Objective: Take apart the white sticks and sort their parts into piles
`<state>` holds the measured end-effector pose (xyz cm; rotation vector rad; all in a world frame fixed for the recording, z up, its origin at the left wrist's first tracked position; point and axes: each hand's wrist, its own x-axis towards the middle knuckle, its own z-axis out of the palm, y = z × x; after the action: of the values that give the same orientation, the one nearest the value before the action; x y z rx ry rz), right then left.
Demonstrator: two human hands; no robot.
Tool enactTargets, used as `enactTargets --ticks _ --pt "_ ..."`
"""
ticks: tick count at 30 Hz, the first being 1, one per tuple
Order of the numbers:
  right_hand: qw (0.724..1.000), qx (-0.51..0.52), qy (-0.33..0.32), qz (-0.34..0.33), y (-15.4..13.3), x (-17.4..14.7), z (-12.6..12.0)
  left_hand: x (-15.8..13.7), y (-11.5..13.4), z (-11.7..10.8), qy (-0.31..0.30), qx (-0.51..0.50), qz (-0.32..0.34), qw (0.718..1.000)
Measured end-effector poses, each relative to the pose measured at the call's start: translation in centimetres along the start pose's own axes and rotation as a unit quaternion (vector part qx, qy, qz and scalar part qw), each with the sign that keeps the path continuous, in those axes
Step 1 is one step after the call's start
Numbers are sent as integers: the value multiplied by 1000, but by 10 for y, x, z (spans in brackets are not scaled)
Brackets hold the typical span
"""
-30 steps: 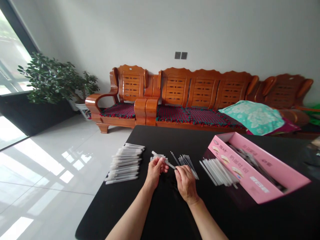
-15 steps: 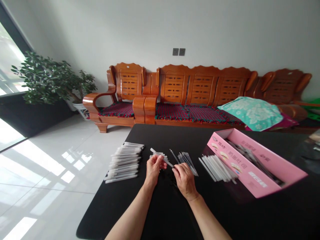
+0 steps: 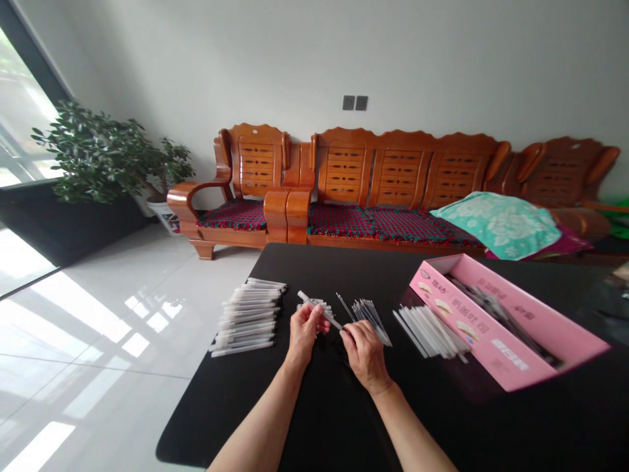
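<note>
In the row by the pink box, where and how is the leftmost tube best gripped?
Probably by its middle, pinched across its width by the right hand, once free, from above and the left: the leftmost tube is slender and lies flat, its left side open, while other tubes crowd its right, with the pink box beyond.

Far strip of black table (image 3: 339, 262) open, white tubes (image 3: 248, 319) blocking left, pink box (image 3: 484, 333) right

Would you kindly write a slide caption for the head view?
Left hand and right hand hold one pale tube over a black table bearing a pink box.
</note>
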<state>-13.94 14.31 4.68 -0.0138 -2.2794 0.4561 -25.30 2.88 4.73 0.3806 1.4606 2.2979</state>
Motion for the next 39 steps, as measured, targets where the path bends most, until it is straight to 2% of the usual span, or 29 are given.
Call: enactTargets --ticks 9,25,30,39 --pt "1000 5 15 2 3 -2 3 -1 -1 0 -10 -1 6 1000" --pt "1000 -4 -17 7 1 -2 1 0 -1 0 2 1 2 1000" --pt "1000 2 -8 25 1 -2 0 0 -1 0 -3 2 3 1000" --pt "1000 9 2 13 3 -3 2 -1 1 1 5 8 0 1000"
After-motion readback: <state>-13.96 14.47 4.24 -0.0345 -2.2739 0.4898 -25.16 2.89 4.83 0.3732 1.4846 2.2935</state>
